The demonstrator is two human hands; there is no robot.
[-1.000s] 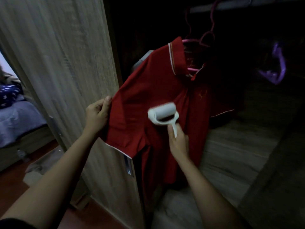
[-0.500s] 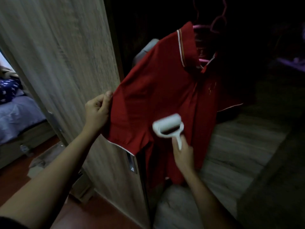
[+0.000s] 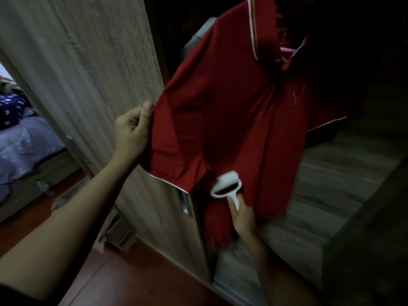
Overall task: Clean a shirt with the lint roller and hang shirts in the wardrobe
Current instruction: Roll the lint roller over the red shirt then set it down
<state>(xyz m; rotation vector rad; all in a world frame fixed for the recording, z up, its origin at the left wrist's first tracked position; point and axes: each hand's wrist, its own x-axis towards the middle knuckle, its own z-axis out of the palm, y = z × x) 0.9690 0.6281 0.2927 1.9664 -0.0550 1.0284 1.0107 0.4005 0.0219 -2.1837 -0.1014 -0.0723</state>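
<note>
A red polo shirt (image 3: 231, 111) with white trim hangs on a pink hanger (image 3: 287, 49) inside the dark wardrobe. My left hand (image 3: 132, 131) pinches the edge of its sleeve and holds the cloth stretched out. My right hand (image 3: 241, 215) grips the handle of a white lint roller (image 3: 227, 184), whose drum lies against the lower front of the shirt, just below the sleeve hem.
The open wooden wardrobe door (image 3: 88, 74) stands left of the shirt. A wooden shelf (image 3: 331, 184) runs under the shirt inside the wardrobe. A bed with blue bedding (image 3: 22, 138) is at far left, above a red floor (image 3: 132, 283).
My right hand has drawn the lint roller down the shirt front, from chest height to near the hem. My left hand kept its hold on the sleeve.
</note>
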